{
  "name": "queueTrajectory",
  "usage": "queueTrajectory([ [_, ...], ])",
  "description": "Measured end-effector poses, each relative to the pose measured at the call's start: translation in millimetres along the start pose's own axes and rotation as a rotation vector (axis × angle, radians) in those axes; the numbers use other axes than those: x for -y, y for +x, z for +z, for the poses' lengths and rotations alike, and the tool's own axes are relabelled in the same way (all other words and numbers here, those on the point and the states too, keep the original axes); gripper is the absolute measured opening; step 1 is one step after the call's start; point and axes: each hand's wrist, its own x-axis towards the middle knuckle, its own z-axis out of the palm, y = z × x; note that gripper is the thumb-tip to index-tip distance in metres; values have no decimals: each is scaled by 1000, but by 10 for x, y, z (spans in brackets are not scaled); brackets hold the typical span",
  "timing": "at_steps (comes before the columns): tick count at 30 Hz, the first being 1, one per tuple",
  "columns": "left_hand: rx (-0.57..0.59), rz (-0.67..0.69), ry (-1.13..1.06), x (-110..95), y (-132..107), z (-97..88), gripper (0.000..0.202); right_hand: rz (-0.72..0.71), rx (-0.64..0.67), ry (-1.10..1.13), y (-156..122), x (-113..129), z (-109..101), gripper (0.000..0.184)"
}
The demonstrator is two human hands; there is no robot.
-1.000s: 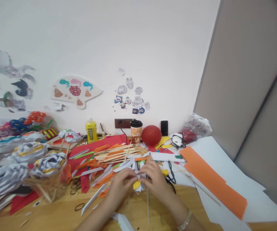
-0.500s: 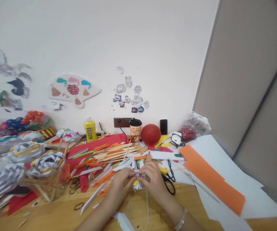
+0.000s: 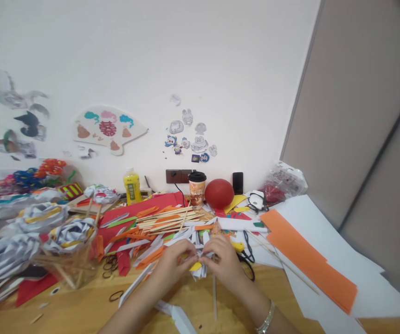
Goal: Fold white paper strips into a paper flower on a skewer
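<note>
Both of my hands meet near the middle of the table, fingers pinched on a folded paper piece [image 3: 199, 272] of white strips with a bit of yellow. My left hand [image 3: 176, 263] grips it from the left, thumb and forefinger together. From the right, my right hand [image 3: 223, 260] pinches the same piece, with a bracelet on that wrist. The fingertips hide part of the folds. Behind the hands lie folded paper strips [image 3: 133, 244] in white, orange and green. A thin pale strip [image 3: 215, 297] runs down the table below the piece.
Wooden sticks [image 3: 167, 220], a lidded cup [image 3: 197, 190], a red balloon [image 3: 219, 194] and a yellow bottle [image 3: 132, 186] stand or lie behind. Black-handled scissors [image 3: 247, 269] are beside my right hand. Orange paper [image 3: 311, 262] lies on white sheets at right; woven paper balls [image 3: 71, 234] fill the left.
My hands stay pinched on the paper piece, with only small shifts of the fingers and my left forearm. The whole view has moved slightly.
</note>
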Motion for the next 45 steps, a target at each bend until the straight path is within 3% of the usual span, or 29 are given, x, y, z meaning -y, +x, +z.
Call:
queueTrajectory([
  [5, 47, -87, -156, -34, 2, -17, 6, 90, 4, 69, 13, 69, -36, 11],
  [11, 1, -266, -328, 186, -5, 161, 15, 472, 47, 253, -16, -5, 90, 3],
  [14, 9, -289, -371, 237, -7, 205, 17, 545, 64, 378, -25, -38, 143, 11],
  [23, 60, -242, -397, 69, 8, 80, 17, 434, -8, 309, -14, 1, 99, 11],
  [28, 17, -218, -347, 84, 7, 72, 12, 399, -43, 248, -29, 43, 108, 9],
  [38, -44, 110, -204, 50, -32, 11, 5, 104, -152, 241, -25, 199, 12, 8],
  [45, -62, 219, -154, -50, -36, -27, 7, 40, -180, 262, -28, 262, -18, 7],
])
